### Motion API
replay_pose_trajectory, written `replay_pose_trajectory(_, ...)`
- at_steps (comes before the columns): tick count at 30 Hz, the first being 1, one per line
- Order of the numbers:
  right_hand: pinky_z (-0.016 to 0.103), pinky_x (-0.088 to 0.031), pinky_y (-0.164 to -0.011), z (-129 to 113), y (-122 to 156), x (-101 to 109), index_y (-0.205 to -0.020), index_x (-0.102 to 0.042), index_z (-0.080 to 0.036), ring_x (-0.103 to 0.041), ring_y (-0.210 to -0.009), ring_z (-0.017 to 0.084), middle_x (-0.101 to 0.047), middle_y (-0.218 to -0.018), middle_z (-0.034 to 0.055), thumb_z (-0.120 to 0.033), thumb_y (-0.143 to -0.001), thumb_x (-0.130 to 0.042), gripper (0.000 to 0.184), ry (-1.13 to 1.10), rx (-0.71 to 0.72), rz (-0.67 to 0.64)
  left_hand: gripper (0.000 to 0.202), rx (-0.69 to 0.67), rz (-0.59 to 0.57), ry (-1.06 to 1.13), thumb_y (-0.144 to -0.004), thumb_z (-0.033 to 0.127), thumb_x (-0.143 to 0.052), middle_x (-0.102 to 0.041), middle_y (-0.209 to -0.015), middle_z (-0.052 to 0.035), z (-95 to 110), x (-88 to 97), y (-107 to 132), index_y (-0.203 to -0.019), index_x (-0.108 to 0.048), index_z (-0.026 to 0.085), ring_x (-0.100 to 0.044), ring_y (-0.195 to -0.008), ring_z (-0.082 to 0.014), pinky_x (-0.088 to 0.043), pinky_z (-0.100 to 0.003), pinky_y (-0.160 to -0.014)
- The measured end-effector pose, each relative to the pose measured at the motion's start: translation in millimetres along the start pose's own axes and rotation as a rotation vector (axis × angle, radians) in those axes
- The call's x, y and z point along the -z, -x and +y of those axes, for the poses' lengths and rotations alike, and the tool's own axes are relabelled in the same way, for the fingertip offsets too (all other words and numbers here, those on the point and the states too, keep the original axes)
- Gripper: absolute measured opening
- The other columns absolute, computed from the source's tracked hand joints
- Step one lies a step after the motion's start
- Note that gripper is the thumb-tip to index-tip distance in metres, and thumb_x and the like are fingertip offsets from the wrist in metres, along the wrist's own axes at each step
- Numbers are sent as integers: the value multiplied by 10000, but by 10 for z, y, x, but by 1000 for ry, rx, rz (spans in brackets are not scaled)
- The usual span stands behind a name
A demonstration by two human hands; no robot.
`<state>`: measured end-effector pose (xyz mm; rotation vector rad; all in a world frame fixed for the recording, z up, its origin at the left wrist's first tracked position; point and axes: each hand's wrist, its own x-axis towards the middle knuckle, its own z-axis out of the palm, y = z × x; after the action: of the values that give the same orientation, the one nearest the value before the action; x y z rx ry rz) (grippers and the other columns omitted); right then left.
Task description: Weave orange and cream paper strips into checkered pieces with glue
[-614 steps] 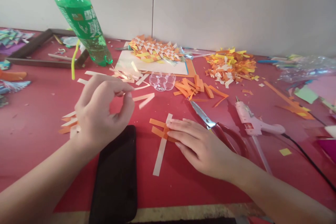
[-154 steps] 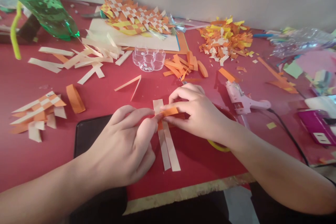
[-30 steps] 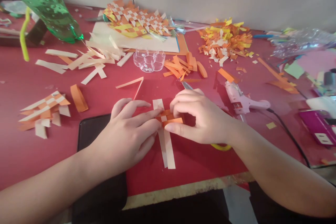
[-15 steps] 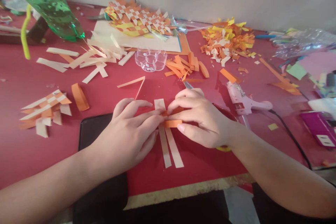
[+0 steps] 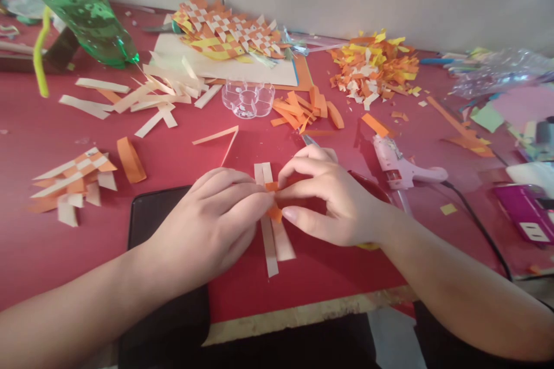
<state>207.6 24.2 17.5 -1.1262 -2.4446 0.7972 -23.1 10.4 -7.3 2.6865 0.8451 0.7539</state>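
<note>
Both my hands meet over a small paper weave (image 5: 273,213) on the red table (image 5: 173,153), made of two cream strips (image 5: 272,242) crossed by orange strips. My left hand (image 5: 212,222) has its fingers pressed together on the weave's left side. My right hand (image 5: 331,196) pinches the orange strips from the right, thumb below and fingers above. Most of the woven crossing is hidden under my fingertips.
A black phone (image 5: 167,277) lies under my left wrist. A finished woven piece (image 5: 73,181) and cream strips (image 5: 151,95) are at left, orange strips (image 5: 305,109), a clear flower dish (image 5: 248,98) and scraps (image 5: 374,66) behind, a glue gun (image 5: 402,167) at right, a green bottle (image 5: 78,6) far left.
My hands have closed in on the weave; the two cream strips have come together, and my right thumb has pushed the lower orange strip in under the fingers.
</note>
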Motion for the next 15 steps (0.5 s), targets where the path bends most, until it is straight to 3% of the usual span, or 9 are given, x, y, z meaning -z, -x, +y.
replay_pose_trajectory(3,509,-307,-979,-10,6,7,-867,-773,-244,-454,-1012,246,-639,-990,57,-361,-867,-586,221,-3,-16,-8,174,52,4,25,-885,76,-539,-691,-971,-141,10,5,-6,-1042,-612,91,-635,-903,-249,-544,-398,-795)
replay_pose_trajectory(6,533,-301,-992,-15,6,43,-905,-766,-225,-430,-1028,254,-608,-1052,73,-344,-902,-474,315,-54,-14,-62,157,80,-11,29,-880,84,-531,-679,-959,-145,8,10,-10,-1018,-605,86,-643,-869,-250,-550,-405,-772)
replay_pose_trajectory(10,539,-325,-960,-22,0,78,-723,-713,-195,-420,-1013,255,-574,-1045,84,-349,-925,-375,423,-58,-17,-66,170,79,-31,18,-872,88,-525,-680,-976,-144,3,14,5,-1028,-589,103,-650,-879,-259,-555,-414,-773)
replay_pose_trajectory(15,531,-331,-967,-31,11,51,-667,-681,-191,-429,-1027,254,-578,-1050,83,-400,-948,-362,474,-68,-34,-30,167,97,-50,-9,-878,114,-524,-677,-1012,-165,1,-1,14,-1036,-579,111,-655,-905,-287,-564,-457,-783)
